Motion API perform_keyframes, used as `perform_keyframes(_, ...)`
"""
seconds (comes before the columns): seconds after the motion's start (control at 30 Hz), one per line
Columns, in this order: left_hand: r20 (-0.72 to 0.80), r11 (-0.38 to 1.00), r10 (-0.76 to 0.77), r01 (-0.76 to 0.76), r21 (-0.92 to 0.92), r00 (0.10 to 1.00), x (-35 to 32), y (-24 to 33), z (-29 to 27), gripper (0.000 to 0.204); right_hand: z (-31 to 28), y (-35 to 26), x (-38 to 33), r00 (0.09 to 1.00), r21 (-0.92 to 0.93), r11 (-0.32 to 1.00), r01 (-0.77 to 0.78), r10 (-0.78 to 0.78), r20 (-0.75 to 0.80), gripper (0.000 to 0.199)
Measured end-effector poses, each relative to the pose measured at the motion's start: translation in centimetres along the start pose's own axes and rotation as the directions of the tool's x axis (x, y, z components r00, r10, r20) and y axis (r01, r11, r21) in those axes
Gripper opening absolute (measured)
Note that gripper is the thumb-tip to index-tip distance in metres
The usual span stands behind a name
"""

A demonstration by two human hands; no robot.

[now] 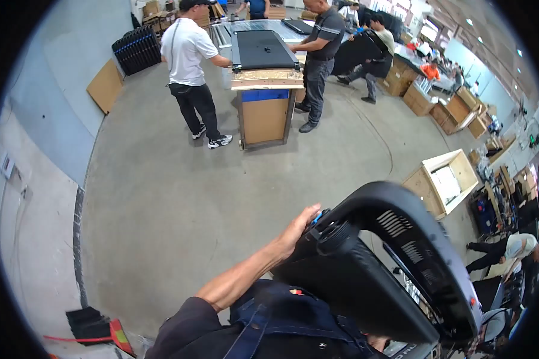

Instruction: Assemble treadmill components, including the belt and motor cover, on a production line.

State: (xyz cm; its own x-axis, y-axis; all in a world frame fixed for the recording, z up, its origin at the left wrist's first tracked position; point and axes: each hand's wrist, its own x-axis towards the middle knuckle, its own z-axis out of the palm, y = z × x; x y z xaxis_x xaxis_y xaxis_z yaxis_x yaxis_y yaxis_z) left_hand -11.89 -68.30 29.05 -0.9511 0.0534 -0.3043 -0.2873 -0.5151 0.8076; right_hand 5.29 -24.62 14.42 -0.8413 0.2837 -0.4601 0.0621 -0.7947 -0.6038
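A black folded treadmill (365,293) is held tilted against my front, its belt deck towards me. Its curved front frame (401,221) with vent slots arches out to the right. My left hand (296,230) is closed on the deck's upper left corner, beside a roller end and a small blue part. Low down, by the treadmill's bottom edge, a bit of my right hand (377,342) shows; its fingers are hidden.
Ahead, two people stand at a wooden workbench (266,84) bearing a flat treadmill deck (263,48). Another person carries a black panel (359,57). An open wooden crate (425,185) stands at right. A wall (48,119) runs along the left, with a brown board (105,87) leaning there.
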Motion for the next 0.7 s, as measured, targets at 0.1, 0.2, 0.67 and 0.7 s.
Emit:
perform_keyframes(0.1, -0.038, 0.987, -0.138, 0.134, -0.089, 0.99, 7.3, -3.6, -8.1, 0.056, 6.8, 5.0, 4.3, 0.999, -0.038, 0.999, 0.023, -0.024, -0.029, 0.052)
perform_keyframes(0.2, -0.063, 0.984, -0.175, 0.173, -0.046, 0.982, 12.6, -1.5, -13.6, 0.051, 14.5, 8.9, 11.5, 0.999, -0.098, 0.994, 0.043, -0.043, -0.006, 0.053)
perform_keyframes(0.67, -0.178, 0.981, 0.042, -0.074, -0.178, 0.983, 37.1, 16.8, -47.9, 0.036, 42.6, 25.7, 43.6, 0.553, -0.287, 0.813, -0.506, 0.561, 0.616, 0.063)
perform_keyframes(0.7, -0.212, 0.981, 0.0, -0.041, -0.189, 0.977, 37.7, 17.5, -49.8, 0.037, 42.4, 25.7, 47.2, 0.724, -0.248, 0.817, -0.52, 0.576, 0.379, 0.073)
